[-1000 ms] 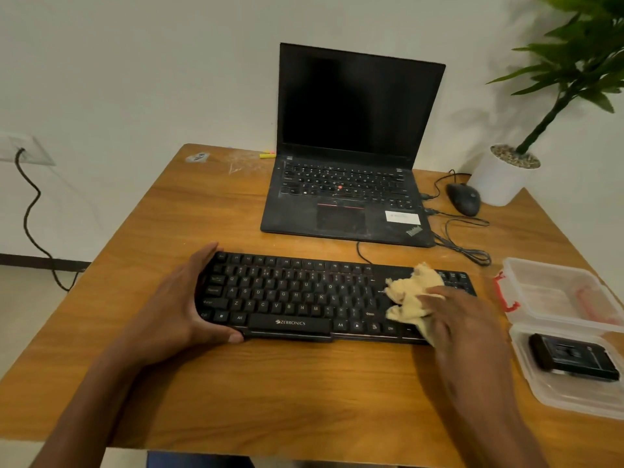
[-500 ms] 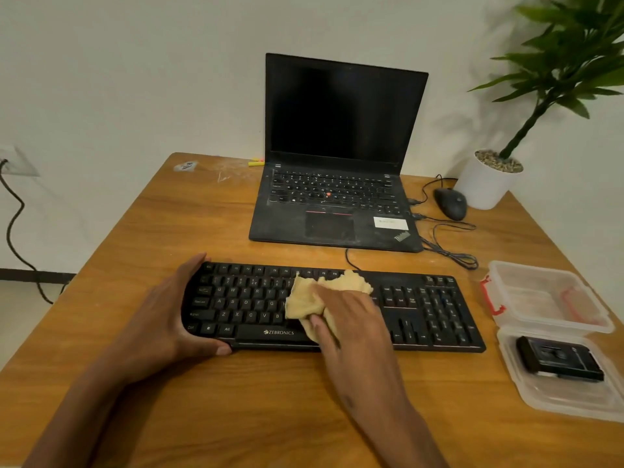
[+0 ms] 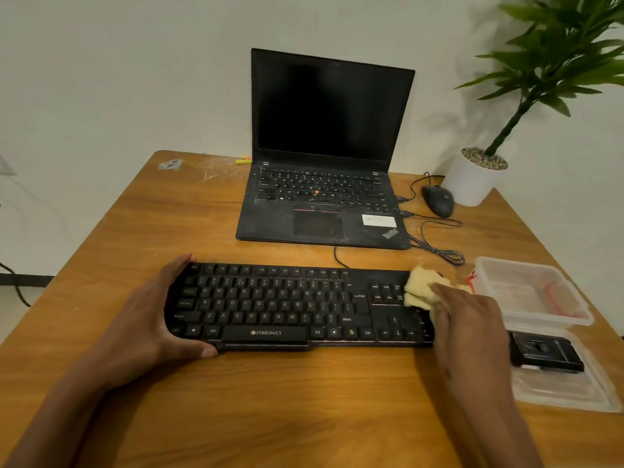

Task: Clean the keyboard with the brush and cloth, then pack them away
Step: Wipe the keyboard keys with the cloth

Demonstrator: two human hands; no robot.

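Observation:
A black keyboard (image 3: 283, 305) lies across the near part of the wooden table (image 3: 270, 400). My left hand (image 3: 158, 315) clasps its left end, thumb on the front edge. My right hand (image 3: 469, 319) presses a crumpled pale yellow cloth (image 3: 420, 290) onto the keyboard's far right end, over the number pad, which is mostly hidden. A black brush (image 3: 547, 354) rests on a clear lid (image 3: 567, 390) at the right, beside an open clear plastic box (image 3: 533, 288).
An open black laptop (image 3: 324, 197) stands behind the keyboard. A black mouse (image 3: 438, 200) and loose cables (image 3: 439, 248) lie to its right. A white pot with a green plant (image 3: 476, 177) occupies the back right corner. The table's edges run close on both sides.
My right hand has swept the cloth from the keyboard's middle back to its right end. The left hand stays on the left end.

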